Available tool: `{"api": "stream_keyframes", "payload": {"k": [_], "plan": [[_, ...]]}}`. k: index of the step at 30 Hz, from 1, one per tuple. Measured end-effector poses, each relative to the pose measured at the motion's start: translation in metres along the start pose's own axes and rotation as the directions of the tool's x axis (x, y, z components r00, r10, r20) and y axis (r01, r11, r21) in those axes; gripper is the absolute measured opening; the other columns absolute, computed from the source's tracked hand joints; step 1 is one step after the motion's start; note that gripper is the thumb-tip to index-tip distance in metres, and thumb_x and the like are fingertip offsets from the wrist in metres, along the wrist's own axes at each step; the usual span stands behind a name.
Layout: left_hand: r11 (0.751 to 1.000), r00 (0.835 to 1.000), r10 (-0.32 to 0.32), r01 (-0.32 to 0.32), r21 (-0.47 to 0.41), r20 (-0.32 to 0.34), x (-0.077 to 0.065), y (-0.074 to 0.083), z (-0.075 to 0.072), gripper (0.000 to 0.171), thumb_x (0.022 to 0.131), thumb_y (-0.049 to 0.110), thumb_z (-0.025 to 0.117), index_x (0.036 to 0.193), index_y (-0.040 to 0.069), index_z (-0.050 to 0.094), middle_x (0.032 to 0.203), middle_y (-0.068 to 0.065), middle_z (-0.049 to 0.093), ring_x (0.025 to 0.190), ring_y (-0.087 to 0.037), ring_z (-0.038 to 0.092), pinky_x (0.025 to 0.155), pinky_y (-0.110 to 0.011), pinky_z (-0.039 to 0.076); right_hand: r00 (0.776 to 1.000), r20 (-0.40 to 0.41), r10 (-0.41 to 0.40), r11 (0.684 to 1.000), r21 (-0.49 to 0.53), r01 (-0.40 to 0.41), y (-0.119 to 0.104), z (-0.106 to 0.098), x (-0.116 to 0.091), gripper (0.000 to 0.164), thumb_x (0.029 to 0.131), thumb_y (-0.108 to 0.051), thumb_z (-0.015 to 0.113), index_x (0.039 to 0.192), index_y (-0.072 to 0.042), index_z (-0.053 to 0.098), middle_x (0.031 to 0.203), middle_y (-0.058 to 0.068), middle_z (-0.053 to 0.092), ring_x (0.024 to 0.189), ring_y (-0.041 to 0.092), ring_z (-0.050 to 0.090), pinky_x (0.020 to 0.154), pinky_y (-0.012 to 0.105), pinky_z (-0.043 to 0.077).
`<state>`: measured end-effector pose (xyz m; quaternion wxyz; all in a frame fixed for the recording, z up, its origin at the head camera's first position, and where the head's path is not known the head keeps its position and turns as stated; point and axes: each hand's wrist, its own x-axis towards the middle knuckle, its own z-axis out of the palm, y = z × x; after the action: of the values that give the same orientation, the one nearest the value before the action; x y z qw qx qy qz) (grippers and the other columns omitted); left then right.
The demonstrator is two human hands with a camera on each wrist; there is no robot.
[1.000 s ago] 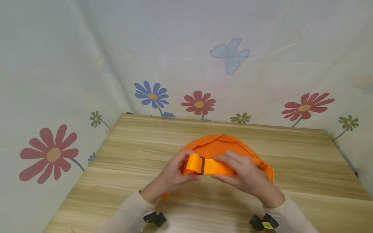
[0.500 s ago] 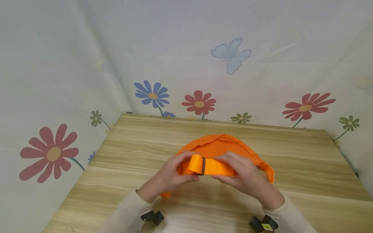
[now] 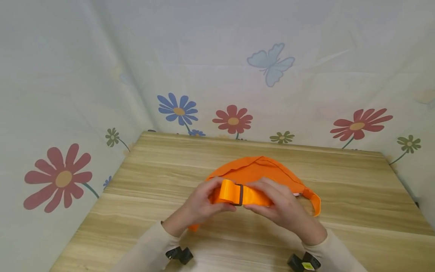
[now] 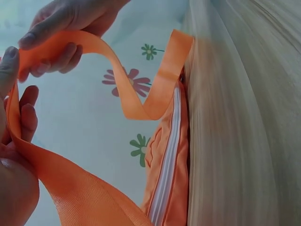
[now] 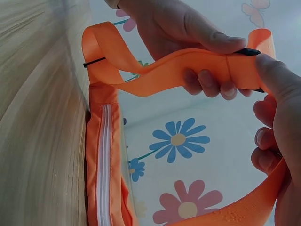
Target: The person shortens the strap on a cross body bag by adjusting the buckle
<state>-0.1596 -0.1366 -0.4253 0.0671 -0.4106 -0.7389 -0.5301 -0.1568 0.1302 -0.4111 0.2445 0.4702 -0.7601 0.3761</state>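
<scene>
An orange waist bag (image 3: 251, 172) lies on the table, its white zip (image 5: 104, 165) facing my hands. Its orange strap (image 3: 256, 196) is raised in front of the bag, threaded through a dark slide buckle (image 3: 241, 195). My left hand (image 3: 200, 200) pinches the strap just left of the buckle, where the webbing curls into a loop. To the right of the buckle, my right hand (image 3: 283, 202) grips the strap between thumb and fingers. A second dark slider (image 5: 95, 62) sits on the strap near the bag's end in the right wrist view.
A wood-grain table (image 3: 163, 162) spreads under the bag. White sheeting with printed flowers (image 3: 233, 121) and a butterfly (image 3: 271, 64) hangs behind and at the sides. Dark wrist cameras (image 3: 179, 255) are strapped on both sleeves.
The buckle has shifted slightly right, closer to my right fingertips, and more of the loop shows on its left. The bag stays in place.
</scene>
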Motion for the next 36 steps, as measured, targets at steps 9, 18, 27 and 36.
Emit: {"api": "stream_keyframes", "payload": {"k": [9,18,27,36], "plan": [[0.992,0.998,0.054,-0.055,0.116,0.010,0.0068,0.0042,0.0029,0.057,0.076,0.001,0.095,0.126,0.003,0.066,0.114,-0.012,0.075,0.098,-0.020,0.068,0.091,-0.030,0.063,0.999,0.009,-0.031,0.999,-0.010,0.031,-0.0001,0.0021,0.0022,0.057,0.099,-0.049,0.070,0.130,-0.002,0.071,0.103,0.003,0.071,0.081,0.012,0.062,0.074,0.014,0.057],[0.965,0.998,0.002,-0.020,0.261,0.067,0.0066,0.0060,-0.0021,0.059,0.083,0.015,0.094,0.134,0.007,0.067,0.127,-0.007,0.077,0.112,-0.023,0.070,0.101,-0.033,0.061,0.998,0.037,-0.049,0.999,-0.021,0.050,0.0036,-0.0009,0.0019,0.049,0.100,-0.042,0.077,0.126,-0.001,0.069,0.105,0.004,0.072,0.083,0.013,0.065,0.076,0.017,0.060],[0.943,0.999,0.005,-0.016,0.333,0.034,0.0041,0.0038,-0.0009,0.048,0.084,0.018,0.094,0.126,0.009,0.071,0.118,-0.004,0.078,0.104,-0.019,0.071,0.094,-0.029,0.063,0.998,0.060,-0.019,0.999,-0.031,0.021,0.0029,-0.0031,0.0029,0.051,0.101,-0.042,0.076,0.133,-0.004,0.066,0.106,0.001,0.071,0.083,0.010,0.063,0.075,0.015,0.057],[0.921,0.999,0.008,-0.024,0.389,0.045,0.0069,0.0077,0.0008,0.048,0.084,0.020,0.094,0.124,0.006,0.073,0.118,-0.006,0.079,0.106,-0.022,0.073,0.097,-0.032,0.064,0.996,0.093,-0.012,0.997,-0.069,0.019,0.0016,-0.0028,0.0042,0.050,0.099,-0.048,0.073,0.127,-0.006,0.068,0.100,-0.001,0.067,0.082,0.010,0.061,0.076,0.015,0.057]]}}
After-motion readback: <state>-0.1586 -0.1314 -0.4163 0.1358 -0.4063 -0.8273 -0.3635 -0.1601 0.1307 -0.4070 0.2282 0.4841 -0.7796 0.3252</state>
